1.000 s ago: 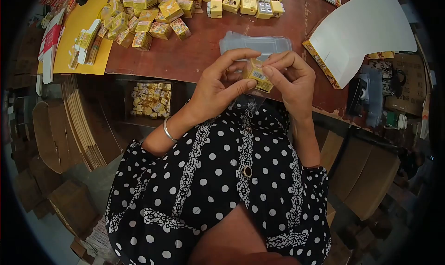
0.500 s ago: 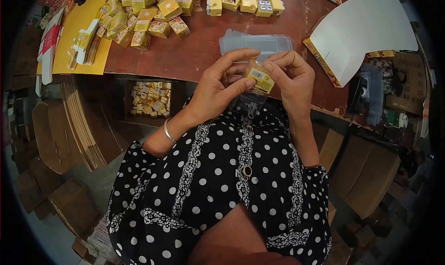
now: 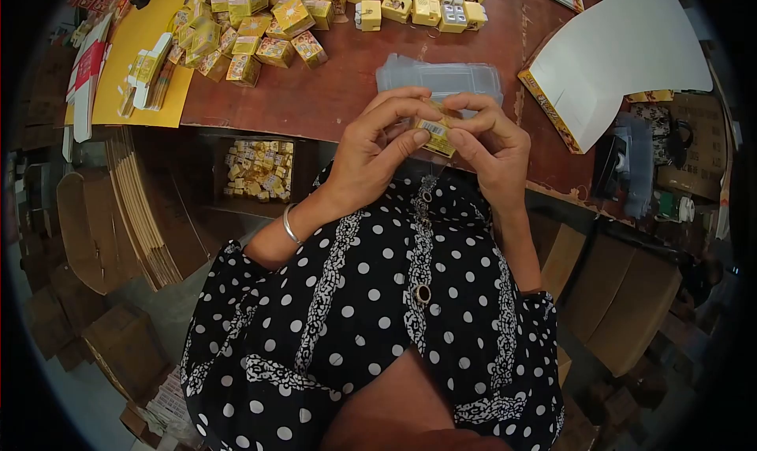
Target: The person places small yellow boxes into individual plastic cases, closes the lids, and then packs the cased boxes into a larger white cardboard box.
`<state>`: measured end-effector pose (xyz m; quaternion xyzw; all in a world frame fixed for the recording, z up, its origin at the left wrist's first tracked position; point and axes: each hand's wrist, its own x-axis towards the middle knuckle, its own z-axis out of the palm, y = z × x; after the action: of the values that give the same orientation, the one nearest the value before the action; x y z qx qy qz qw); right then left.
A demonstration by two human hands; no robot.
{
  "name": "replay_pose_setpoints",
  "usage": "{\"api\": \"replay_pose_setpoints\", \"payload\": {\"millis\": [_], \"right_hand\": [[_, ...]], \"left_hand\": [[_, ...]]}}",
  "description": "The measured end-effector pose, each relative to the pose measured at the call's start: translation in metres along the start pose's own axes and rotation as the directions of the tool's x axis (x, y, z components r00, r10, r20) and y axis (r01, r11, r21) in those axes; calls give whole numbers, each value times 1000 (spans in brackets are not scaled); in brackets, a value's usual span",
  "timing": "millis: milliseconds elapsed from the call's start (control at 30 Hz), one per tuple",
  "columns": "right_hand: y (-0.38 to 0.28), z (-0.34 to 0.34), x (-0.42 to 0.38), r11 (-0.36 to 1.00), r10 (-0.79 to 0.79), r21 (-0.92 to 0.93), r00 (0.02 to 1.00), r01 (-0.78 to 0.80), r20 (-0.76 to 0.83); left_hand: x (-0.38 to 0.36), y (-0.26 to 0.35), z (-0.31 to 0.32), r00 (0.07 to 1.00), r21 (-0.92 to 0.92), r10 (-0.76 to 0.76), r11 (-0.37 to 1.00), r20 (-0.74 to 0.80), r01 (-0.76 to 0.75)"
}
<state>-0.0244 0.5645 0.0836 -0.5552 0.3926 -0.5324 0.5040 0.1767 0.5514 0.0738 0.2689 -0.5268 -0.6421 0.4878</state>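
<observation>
Between my two hands, over the table's near edge, is a small yellow box with a barcode on the side facing me. My left hand is closed on its left side, thumb near the barcode. The fingers of my right hand pinch its upper right part. What the fingertips do at the box's top is partly hidden. Just beyond my hands lies a clear plastic tray on the red-brown table.
A heap of yellow printed boxes covers the back left. Small yellow-and-white items stand in rows behind the tray. At right is an open white display carton. Below the table edge, a cardboard box holds many small yellow pieces.
The right fingers have moved in over the box's top right, and the box sits slightly further left. The clear plastic that hung below the box no longer shows plainly.
</observation>
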Motion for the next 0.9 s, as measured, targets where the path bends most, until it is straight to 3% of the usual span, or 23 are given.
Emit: {"api": "replay_pose_setpoints", "payload": {"millis": [100, 133, 200, 267, 300, 333, 367, 400, 433, 467, 500, 533, 567, 633, 667, 700, 733, 767, 800, 833, 900], "right_hand": [[-5, -1, 2, 998, 40, 40, 999, -40, 11], [-10, 1, 4, 999, 28, 38, 999, -28, 18], [-22, 10, 9, 989, 129, -73, 992, -130, -10], [-13, 7, 13, 987, 135, -99, 989, -129, 55], [-11, 3, 17, 964, 202, -204, 970, -173, 135], [-10, -1, 20, 928, 279, -310, 939, -209, 203], [-14, -6, 28, 928, 278, -311, 937, -205, 212], [-23, -10, 40, 860, 225, -508, 932, -53, 284], [-28, -11, 51, 740, 186, -663, 914, 111, 361], [-29, -7, 59, 742, 190, -662, 911, 110, 365], [-29, -2, 66, 727, 229, -665, 853, 170, 469], [-31, 1, 77, 712, 264, -661, 782, 237, 564], [-38, 2, 91, 711, 264, -660, 777, 244, 571], [-53, -4, 122, 887, 261, -428, 576, 174, 775], [-49, -11, 142, 922, 187, -351, 606, 164, 773], [-40, -8, 162, 918, 258, -397, 730, 19, 632], [-29, -3, 181, 901, 333, -412, 821, -132, 465], [-10, 5, 199, 821, 278, -569, 898, -38, 341], [11, 14, 211, 699, 187, -714, 955, 34, 229], [25, 21, 218, 699, 185, -714, 954, 39, 234], [48, 34, 228, 271, 166, -923, 931, 272, 324]], "left_hand": [[2, 2, 1, 1000, 42, 1, 999, 4, -1], [4, 4, 1, 998, -38, 43, 998, -42, -44], [13, 8, -5, 990, -104, 106, 988, -96, -116], [17, 7, -20, 959, -123, 214, 963, -187, -239], [17, 10, -28, 968, -79, 117, 987, -223, -137], [16, 17, -35, 965, -76, 125, 986, -230, -146], [15, 28, -40, 983, 121, 87, 990, -162, -68], [14, 37, -45, 994, 316, 31, 949, -103, 3], [14, 41, -52, 994, 317, 32, 948, -107, 4], [14, 45, -60, 997, 440, -66, 897, 47, 38], [13, 46, -64, 966, 557, -182, 829, 184, 50], [9, 41, -63, 966, 531, -169, 847, 197, 40], [10, 43, -67, 968, 530, -163, 847, 190, 39], [9, 50, -78, 880, 631, -350, 772, 320, 77], [2, 42, -87, 931, 575, -242, 817, 273, 44], [-1, 43, -93, 933, 572, -241, 819, 266, 48], [-5, 44, -99, 939, 395, -296, 895, 177, 208], [-6, 46, -104, 925, 189, -367, 920, 102, 344], [-5, 47, -109, 941, 189, -321, 936, 111, 297], [-6, 46, -113, 942, 189, -317, 937, 107, 293], [-10, 39, -122, 964, 155, -262, 955, 37, 254]]}}
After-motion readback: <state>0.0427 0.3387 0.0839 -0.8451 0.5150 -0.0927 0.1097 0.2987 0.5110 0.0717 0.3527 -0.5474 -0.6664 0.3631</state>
